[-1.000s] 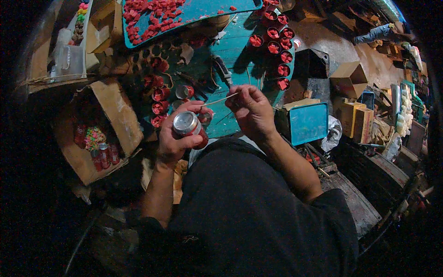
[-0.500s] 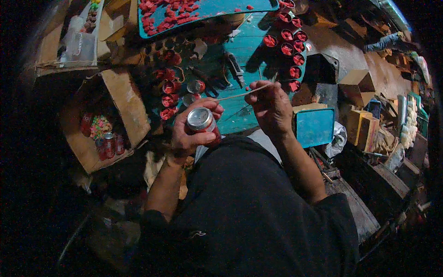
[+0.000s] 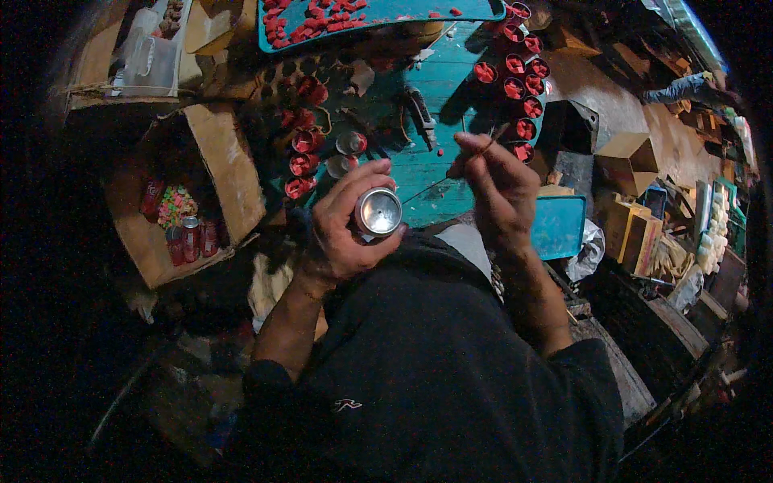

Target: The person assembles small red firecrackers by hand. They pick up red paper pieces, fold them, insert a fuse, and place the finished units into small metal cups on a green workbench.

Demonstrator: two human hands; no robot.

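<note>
In the head view, the left hand [image 3: 334, 228] has its grip wrapped around a can [image 3: 378, 212], thumb at the can's five o'clock and fingers at twelve, the bare silver end facing the camera so that its long axis runs nearly along the line of sight. The right hand [image 3: 514, 189], apart from the can between its two and three o'clock, seems to pinch a blurred thin stick [image 3: 501, 133] pointing toward one o'clock, with the teal worktop [image 3: 455, 60] beyond at twelve.
</note>
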